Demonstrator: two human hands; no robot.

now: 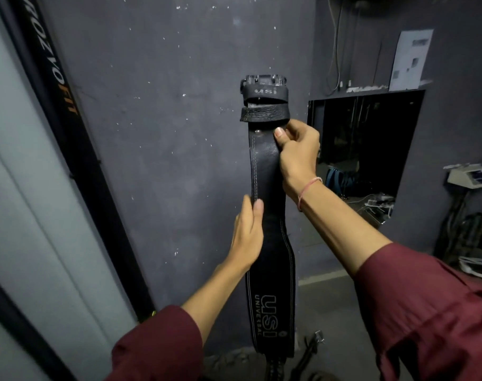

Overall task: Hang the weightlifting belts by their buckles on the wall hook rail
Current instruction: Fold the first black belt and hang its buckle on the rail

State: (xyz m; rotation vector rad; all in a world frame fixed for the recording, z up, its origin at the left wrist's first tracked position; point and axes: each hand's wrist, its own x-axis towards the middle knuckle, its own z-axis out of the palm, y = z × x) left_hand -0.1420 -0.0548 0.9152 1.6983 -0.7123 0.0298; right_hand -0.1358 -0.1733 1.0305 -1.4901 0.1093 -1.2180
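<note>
Against the dark grey painted wall (165, 133) a long black leather weightlifting belt (264, 171) hangs upright, its metal buckle (263, 79) at the very top and its wide stitched back panel, printed with pale lettering, at the bottom. Just under the buckle sit two black leather keeper loops (264, 92), the lower one slightly askew.

The right hand (297, 155) grips the narrow upper stretch of the belt just below those loops: the thumb presses flat on the front face and the fingers curl round the right edge. The left hand (248, 235) holds the left edge lower down, where the strap begins to widen – thumb on the front, the other fingers hidden behind the leather (so how tightly they close I cannot tell).

No hook rail shows; whatever the buckle is meeting lies behind it. I therefore cannot say whether the buckle is already caught or only pressed to the wall. Judging by both hands holding on, the hanging of this belt looks under way, not finished – seating the buckle and letting go remain. No other belt appears on the wall, so any further belts are yet to come.

To the right a dark rectangular wall opening (366, 144) sits beneath a pale paper sheet (410, 59); at left runs a slanting black banner with orange lettering (58, 86).
</note>
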